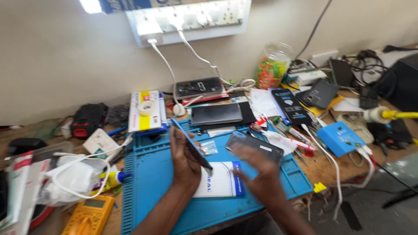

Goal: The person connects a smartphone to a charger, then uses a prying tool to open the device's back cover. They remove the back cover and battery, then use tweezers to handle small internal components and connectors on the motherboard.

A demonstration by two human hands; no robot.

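My left hand [185, 163] holds a thin dark phone [191, 144] on edge, tilted, above the blue work mat [148, 182]. My right hand [257, 174] is blurred, fingers spread, hovering over a white packet with blue print [220, 185] that lies on the mat. Just beyond the right hand a dark phone panel [254, 146] lies flat on the mat. A small clear bag [209, 148] rests between the two hands.
Phones [216, 114], a tape roll [146, 107], a jar of coloured bits [272, 65] and a blue box [339, 138] crowd the back and right. A yellow multimeter [89, 215] and glue bottle [111, 179] lie left. White cables hang from a wall power strip [191, 19].
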